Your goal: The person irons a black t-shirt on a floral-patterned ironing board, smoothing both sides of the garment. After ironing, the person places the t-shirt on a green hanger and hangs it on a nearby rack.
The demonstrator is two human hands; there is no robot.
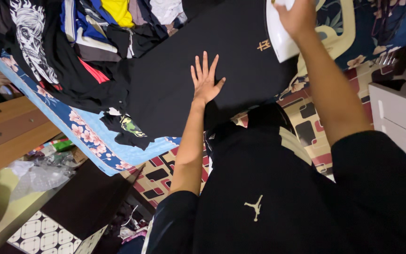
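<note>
Black cloth garment with a small gold emblem lies spread flat on the blue floral padded cover; left hand presses on it, palm down, fingers splayed, while right hand grips a white iron at the garment's far edge, heaped clothes alongside

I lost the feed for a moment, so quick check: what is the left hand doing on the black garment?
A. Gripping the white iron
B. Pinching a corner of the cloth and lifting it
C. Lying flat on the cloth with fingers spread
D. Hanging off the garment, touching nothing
C: the left hand lies palm down with fingers spread on the black garment, while the right hand grips the white iron farther along it.
</note>
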